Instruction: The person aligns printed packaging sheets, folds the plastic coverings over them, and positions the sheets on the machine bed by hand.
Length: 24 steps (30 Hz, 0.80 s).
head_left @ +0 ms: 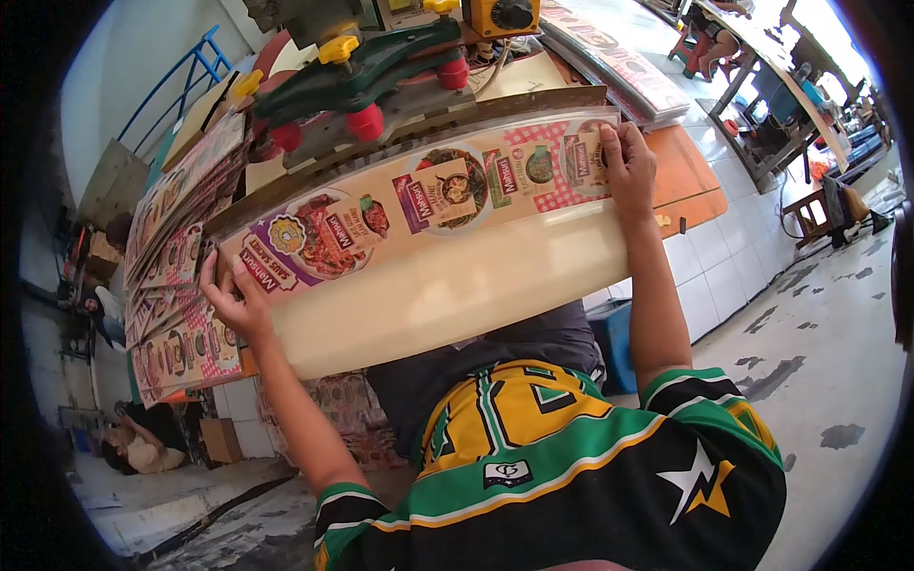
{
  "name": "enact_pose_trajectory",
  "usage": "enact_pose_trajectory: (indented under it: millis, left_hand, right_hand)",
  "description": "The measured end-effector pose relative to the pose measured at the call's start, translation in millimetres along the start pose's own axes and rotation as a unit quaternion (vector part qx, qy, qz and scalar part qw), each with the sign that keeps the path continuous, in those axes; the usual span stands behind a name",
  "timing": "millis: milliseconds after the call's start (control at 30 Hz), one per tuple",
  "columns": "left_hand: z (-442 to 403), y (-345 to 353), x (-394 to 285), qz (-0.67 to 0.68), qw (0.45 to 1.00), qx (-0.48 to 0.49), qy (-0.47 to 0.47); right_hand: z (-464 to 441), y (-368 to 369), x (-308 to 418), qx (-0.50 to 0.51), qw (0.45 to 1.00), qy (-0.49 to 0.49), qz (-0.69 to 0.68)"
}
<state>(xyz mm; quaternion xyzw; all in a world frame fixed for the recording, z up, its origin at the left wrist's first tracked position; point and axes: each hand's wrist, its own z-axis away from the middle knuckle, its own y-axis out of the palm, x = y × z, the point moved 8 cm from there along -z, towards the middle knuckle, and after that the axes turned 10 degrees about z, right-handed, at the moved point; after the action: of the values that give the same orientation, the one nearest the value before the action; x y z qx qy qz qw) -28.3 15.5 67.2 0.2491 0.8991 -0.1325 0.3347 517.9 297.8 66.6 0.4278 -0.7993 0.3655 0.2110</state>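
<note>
Spread across in front of me is a long printed plastic banner sheet (328, 238) showing food pictures and "Mahsuri" labels, with a plain cream lower part (457, 295) that curves down toward my lap. My left hand (238, 300) grips its left end, thumb over the print. At the upper right corner, my right hand (628, 171) pinches the sheet between thumb and fingers. The sheet's far edge lies along a dark metal bar (409, 143) of a machine. Above that bar sits a dark green clamp frame (357, 81) with yellow knobs and red feet.
A tall pile of printed sheets (181, 276) leans at the left. More flat sheets (619, 67) lie at the back right on the orange table (681, 176). A blue bin (616, 347) stands beside my leg. Other people (143, 447) are at the far left and upper right.
</note>
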Motion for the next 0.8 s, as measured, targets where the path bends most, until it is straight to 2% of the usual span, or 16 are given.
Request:
enact_pose_trajectory:
  millis: [200,267,400,500,567,800]
  left_hand:
    - [2.0,-4.3,11.5,0.007,1.0,-0.001,0.005]
    - [3.2,-9.7,17.6,0.046,0.998,-0.03,-0.006]
    - [-1.4,-8.1,4.9,0.031,0.999,-0.005,0.02]
    - [0.6,-4.4,14.2,0.031,0.999,0.014,-0.036]
    - [-0.1,-3.0,2.9,0.002,1.0,0.0,0.002]
    - [-0.5,-2.6,-1.0,-0.007,1.0,-0.008,0.022]
  right_hand:
    - [1.6,-1.9,-2.8,-0.015,1.0,0.006,-0.005]
    - [0.8,-1.8,-1.0,-0.023,1.0,-0.003,0.006]
    - [2.6,-1.0,-1.6,-0.012,1.0,0.0,0.004]
    - [0.8,-0.6,-0.2,-0.014,1.0,0.001,0.0]
    - [1.1,-0.3,-2.5,-0.009,1.0,0.004,-0.001]
    - [1.2,-2.8,5.7,-0.011,1.0,-0.008,0.002]
